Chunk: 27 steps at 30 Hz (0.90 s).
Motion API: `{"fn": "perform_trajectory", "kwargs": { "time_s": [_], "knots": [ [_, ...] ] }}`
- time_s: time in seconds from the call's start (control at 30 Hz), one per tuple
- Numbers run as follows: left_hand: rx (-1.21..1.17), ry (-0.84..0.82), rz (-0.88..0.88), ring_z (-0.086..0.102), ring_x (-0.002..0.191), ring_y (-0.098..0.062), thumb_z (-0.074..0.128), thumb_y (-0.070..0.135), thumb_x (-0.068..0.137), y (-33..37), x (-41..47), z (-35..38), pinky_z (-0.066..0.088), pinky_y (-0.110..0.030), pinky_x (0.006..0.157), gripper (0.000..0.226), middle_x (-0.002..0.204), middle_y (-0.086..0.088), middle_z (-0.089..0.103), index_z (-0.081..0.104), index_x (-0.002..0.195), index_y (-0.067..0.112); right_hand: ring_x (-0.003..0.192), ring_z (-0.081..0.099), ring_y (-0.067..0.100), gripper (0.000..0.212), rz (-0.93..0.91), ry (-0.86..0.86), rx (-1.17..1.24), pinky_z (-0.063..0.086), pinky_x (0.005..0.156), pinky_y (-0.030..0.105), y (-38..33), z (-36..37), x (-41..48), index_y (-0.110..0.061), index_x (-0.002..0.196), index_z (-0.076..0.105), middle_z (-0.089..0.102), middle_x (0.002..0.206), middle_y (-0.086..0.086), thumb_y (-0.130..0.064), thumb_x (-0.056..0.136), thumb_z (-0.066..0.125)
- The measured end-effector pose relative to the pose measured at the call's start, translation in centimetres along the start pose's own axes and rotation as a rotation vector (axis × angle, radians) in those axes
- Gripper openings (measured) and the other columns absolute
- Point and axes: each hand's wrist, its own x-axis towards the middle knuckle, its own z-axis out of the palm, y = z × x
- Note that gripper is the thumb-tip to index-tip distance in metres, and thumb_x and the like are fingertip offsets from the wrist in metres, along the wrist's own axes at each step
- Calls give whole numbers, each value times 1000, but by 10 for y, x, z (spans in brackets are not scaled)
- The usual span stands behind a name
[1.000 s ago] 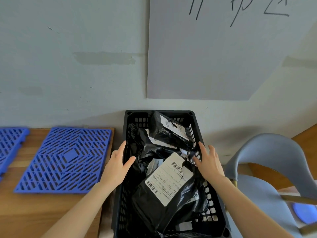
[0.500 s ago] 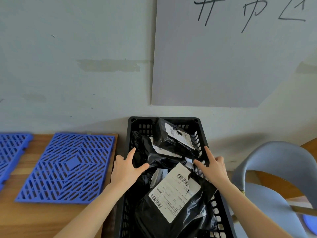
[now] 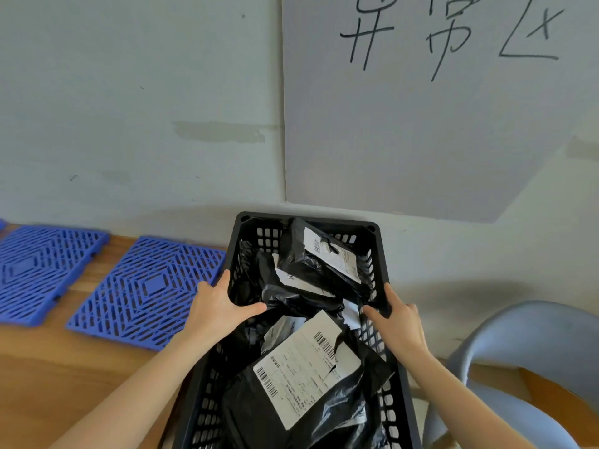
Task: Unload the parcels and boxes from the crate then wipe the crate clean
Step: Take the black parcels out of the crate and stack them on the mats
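Grey wall, wooden table at left. Just right of it, a black crate full of parcels. Left hand & right hand each grip a side rim. Bags prob. light, floppy, slick; take by a bunched edge.

i see a wooden surface running along the foot of a pale wall, with two blue lattice panels lying flat on it, side by side and apart, a strip of bare wood between them. the left panel is cut off by the frame edge, and the right panel has its far right corner just beside the left wall of the black crate. the crate is at the right end of the surface, but i cannot tell whether it rests on the wood, and a blue sliver at the far left edge is too small to make out.
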Motion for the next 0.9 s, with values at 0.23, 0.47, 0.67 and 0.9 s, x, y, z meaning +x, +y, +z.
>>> {"fn": "perform_trajectory", "kwargs": {
  "time_s": [0.23,0.47,0.67,0.9],
  "knots": [
    [-117,97,-29,18,148,-29,66,86,53,0,-57,-35,34,-46,110,129,156,-16,31,22,155,21,59,50,16,73,-131,-22,26,52,73,36,-36,-44,-17,-29,149,31,52,126,16,-43,87,65],
    [-262,187,-30,34,143,-26,70,82,54,-23,-118,-91,37,-44,112,122,153,-3,42,35,151,16,77,58,16,76,-293,-54,18,50,74,33,-95,-62,-55,-20,148,37,56,132,11,-42,83,71],
    [-280,333,-48,48,132,-22,70,82,54,-75,-179,-141,41,-34,102,113,144,2,53,46,144,18,92,62,24,72,-418,-92,6,51,85,35,-154,-53,-111,-19,144,44,62,124,6,-37,82,74],
    [-314,473,-91,55,123,-20,71,83,53,-152,-253,-199,45,-30,95,109,132,6,60,50,140,19,101,63,27,69,-536,-138,20,51,90,38,-217,-16,-186,-19,142,47,64,120,6,-36,81,75]
  ]
}}
